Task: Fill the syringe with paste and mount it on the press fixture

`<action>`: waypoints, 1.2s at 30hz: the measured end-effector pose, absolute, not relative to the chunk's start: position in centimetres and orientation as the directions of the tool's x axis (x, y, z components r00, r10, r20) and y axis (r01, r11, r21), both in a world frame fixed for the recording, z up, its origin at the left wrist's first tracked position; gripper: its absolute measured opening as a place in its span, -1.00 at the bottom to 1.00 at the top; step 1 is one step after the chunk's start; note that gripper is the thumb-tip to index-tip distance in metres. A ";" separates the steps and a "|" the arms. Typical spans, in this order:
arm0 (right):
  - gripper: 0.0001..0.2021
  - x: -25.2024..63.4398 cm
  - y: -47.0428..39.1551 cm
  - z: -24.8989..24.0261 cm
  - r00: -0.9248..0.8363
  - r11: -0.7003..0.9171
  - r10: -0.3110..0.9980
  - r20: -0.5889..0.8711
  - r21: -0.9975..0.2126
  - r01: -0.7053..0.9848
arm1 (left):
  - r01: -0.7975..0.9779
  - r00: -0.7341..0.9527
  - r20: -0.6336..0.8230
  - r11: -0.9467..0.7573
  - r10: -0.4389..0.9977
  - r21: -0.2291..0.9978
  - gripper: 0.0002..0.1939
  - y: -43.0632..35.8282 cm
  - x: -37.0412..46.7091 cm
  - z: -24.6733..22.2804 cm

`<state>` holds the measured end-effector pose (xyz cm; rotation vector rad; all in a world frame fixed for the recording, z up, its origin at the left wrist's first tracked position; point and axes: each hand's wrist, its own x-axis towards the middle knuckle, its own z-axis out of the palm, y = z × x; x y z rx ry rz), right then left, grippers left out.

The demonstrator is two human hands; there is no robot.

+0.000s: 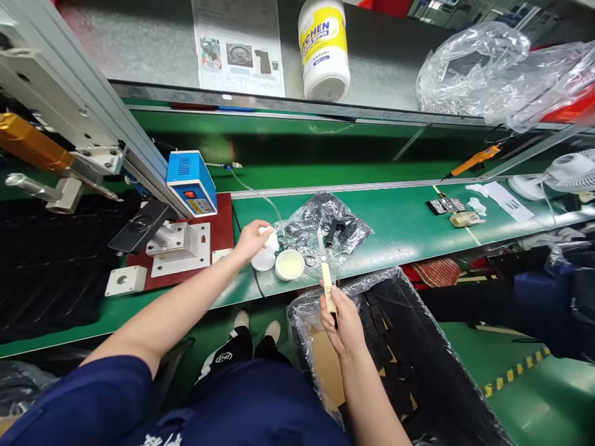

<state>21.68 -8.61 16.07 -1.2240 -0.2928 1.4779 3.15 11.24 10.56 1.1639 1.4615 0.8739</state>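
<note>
My left hand (pixel 251 240) is pinched around a crumpled white wipe (pixel 268 238) above the bench. Below it lies a round white lid (pixel 263 261), beside an open tub of pale yellow paste (pixel 289 266). My right hand (pixel 341 319) grips the cream handle of a knife-like tool (pixel 328 285), its narrow metal blade pointing up and away from me. Just beyond the blade, a clear plastic bag (pixel 356 232) lies on the bench with black rings and small black parts on or in it. A black part (pixel 333 231) sits close to the blade.
A plastic-lined bin (pixel 400 275) of black parts stands below my right hand. Left are a blue control box (pixel 191 184) and a metal fixture (pixel 179 244). A wipes canister (pixel 324 52) rests on the shelf. An orange electric screwdriver (pixel 474 162) hangs at right, near a fan (pixel 569 170).
</note>
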 end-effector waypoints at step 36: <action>-0.62 13.9 -9.1 15.1 0.117 -0.265 0.951 -0.286 -0.949 -0.172 | -0.629 0.027 -0.423 0.344 0.906 0.697 -0.87 3.2 5.8 17.9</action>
